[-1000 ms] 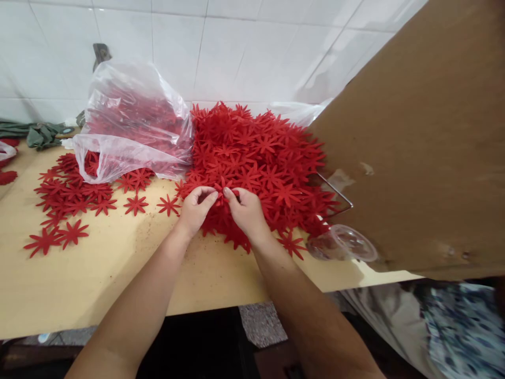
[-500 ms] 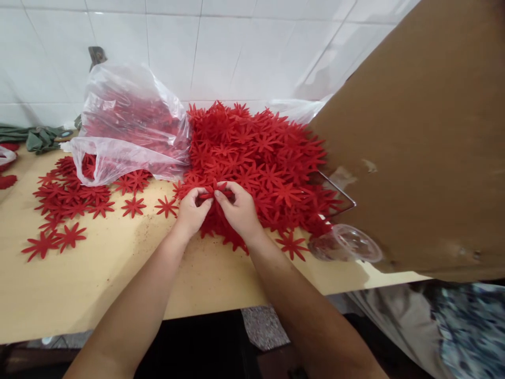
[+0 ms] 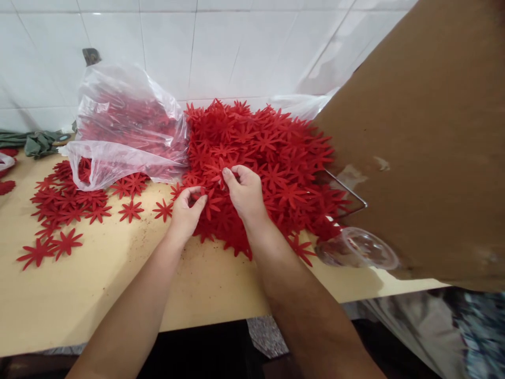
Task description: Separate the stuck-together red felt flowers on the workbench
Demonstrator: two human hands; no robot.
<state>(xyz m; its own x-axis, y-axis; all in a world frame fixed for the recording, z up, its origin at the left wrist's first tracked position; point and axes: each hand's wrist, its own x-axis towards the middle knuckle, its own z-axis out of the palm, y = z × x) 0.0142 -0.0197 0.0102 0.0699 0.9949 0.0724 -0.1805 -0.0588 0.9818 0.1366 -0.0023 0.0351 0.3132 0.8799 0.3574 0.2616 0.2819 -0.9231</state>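
My left hand (image 3: 188, 213) is closed in a pinch on the edge of a red flower cutout (image 3: 212, 204), whose narrow petals spread to the right of the fingertips. Higher up and to the right, my right hand (image 3: 245, 192) pinches at another red flower cutout (image 3: 214, 169) in front of the heap; its fingertips cover part of it. Behind both hands rises a big pile of red flower cutouts (image 3: 260, 139), all with long thin petals.
A clear plastic bag (image 3: 126, 152) full of red cutouts leans left of the pile, with loose cutouts (image 3: 69, 195) around it. On the right are a clear plastic cup (image 3: 366, 250), a bent metal wire (image 3: 351, 189) and a large brown board (image 3: 426, 131). White tiles (image 3: 169, 47) back the table (image 3: 130, 284).
My hands were together over one red flower cutout. Now they are apart: the right has moved up and to the right, while the left stays low near the pile's edge.
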